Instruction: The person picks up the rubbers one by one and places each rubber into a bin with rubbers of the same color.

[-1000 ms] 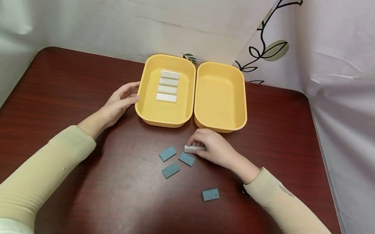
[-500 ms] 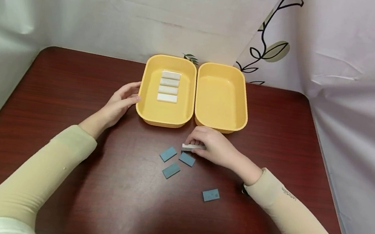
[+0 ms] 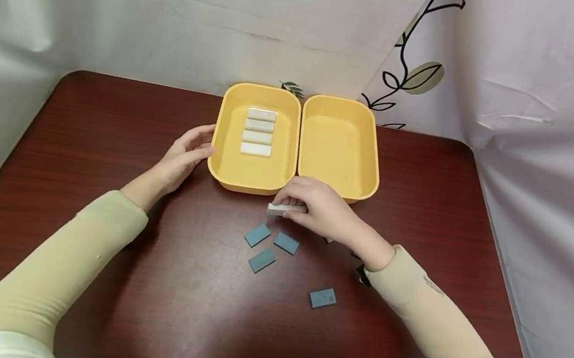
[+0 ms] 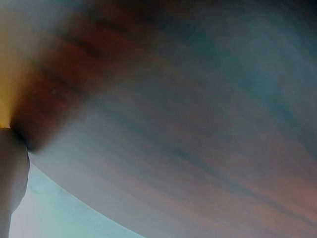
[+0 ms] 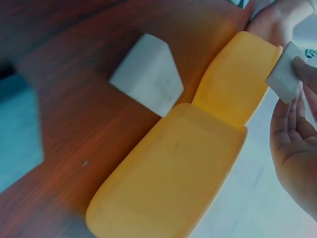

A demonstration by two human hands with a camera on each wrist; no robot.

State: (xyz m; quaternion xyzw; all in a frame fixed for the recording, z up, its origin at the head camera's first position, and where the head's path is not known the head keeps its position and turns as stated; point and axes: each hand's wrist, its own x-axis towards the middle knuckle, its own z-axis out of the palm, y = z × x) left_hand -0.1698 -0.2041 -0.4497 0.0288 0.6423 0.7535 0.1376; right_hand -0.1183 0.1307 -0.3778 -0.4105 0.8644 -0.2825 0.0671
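Observation:
My right hand (image 3: 318, 208) pinches a white rectangular block (image 3: 278, 209) above the table, just in front of the two yellow trays. In the right wrist view the same white block (image 5: 286, 74) is between thumb and fingertips. My left hand (image 3: 181, 157) touches the outer left side of the left yellow tray (image 3: 249, 187), its thumb at the rim. White blocks (image 3: 255, 149) lie in a column inside that tray. Another white block (image 5: 148, 74) lies on the table, mostly hidden under my right wrist in the head view. Several blue-grey blocks (image 3: 257, 236) lie in front of my right hand.
The right yellow tray (image 3: 340, 150) stands against the left one. One blue-grey block (image 3: 323, 297) lies nearer the person than the others. The dark red wooden table (image 3: 180, 299) is bounded by pale curtains (image 3: 287, 30) at the back and sides.
My right hand has lifted the white block and carried it left and away from the person, closer to the trays. The left hand and the blue-grey blocks stay where they were.

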